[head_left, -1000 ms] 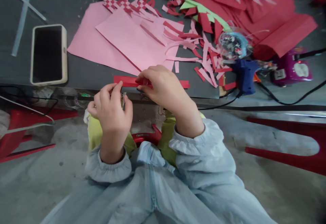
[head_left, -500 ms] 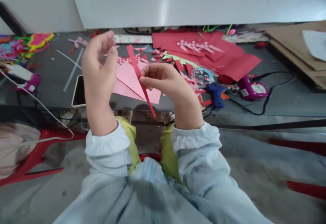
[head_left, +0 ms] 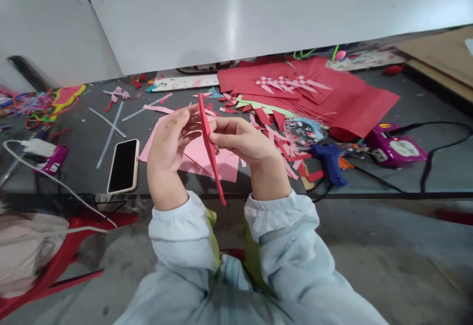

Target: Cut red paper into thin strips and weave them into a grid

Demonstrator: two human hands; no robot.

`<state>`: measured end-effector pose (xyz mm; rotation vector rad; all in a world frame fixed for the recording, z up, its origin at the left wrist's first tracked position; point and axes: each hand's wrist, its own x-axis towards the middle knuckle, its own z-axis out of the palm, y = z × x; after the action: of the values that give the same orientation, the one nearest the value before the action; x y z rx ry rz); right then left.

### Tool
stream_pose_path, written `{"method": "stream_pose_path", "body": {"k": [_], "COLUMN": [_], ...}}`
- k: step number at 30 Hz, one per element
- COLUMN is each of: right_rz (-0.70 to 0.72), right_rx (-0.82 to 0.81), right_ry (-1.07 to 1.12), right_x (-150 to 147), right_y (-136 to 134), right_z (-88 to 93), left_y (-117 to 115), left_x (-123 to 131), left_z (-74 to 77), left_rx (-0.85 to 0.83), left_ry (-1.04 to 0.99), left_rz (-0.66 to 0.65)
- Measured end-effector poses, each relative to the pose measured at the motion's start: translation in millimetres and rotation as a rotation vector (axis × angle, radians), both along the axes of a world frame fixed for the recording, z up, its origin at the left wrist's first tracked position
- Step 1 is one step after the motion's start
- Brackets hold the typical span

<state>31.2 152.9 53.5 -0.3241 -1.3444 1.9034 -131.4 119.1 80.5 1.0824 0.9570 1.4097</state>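
Observation:
A long red paper strip (head_left: 212,155), seen nearly edge-on and slanting, is pinched at its middle between the thumb and fingers of my right hand (head_left: 244,140). Its lower end hangs past the table's front edge. My left hand (head_left: 168,143) is just left of the strip, fingers apart and loosely curved, tips close to its upper part; whether they touch it I cannot tell. Pink paper sheets (head_left: 227,167) lie on the table beneath both hands. Behind them, red and pink paper scraps (head_left: 264,118) are scattered.
Red paper sheets (head_left: 369,103) with woven red-and-white pieces (head_left: 281,84) lie at the back right. A blue glue gun (head_left: 330,164) and a purple device (head_left: 397,146) are at right. A phone (head_left: 123,166), clear sticks (head_left: 111,134) and a white cable (head_left: 55,179) lie left.
My left hand has moved down and right, from above the table to beside the strip. The strip has turned more upright and edge-on, still in my right hand. The view has shifted.

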Motion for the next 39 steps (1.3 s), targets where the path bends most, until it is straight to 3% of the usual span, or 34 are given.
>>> {"method": "stream_pose_path", "body": {"k": [6,10,15,24,30,39], "right_rz": [0.08,0.107,0.039,-0.145,-0.126,-0.119], "right_rx": [-0.018,-0.01,-0.043,0.007,0.012,-0.009], "right_ry": [0.047,-0.021,-0.087,-0.028,-0.125,-0.176], "right_x": [7,15,19,14,16,13], "right_y": [4,1,-4,-6,-13,-14], "right_z": [2.9,7.9,9.2,2.5,6.6,3.9], "left_y": [-3,-12,-20,-29,-32,-29], "left_x": [8,9,10,4,2,12], "left_z": [0.1,-1.7,-6.9,-13.1,-23.3,-24.7], "left_rx": [-0.031,-0.059,-0.023,-0.018,0.018,-0.002], "left_ry": [-0.11,-0.033,0.074,0.201,0.214,0.159], "left_rz": [0.041,0.071,0.136,-0.027,-0.146,0.107]}}
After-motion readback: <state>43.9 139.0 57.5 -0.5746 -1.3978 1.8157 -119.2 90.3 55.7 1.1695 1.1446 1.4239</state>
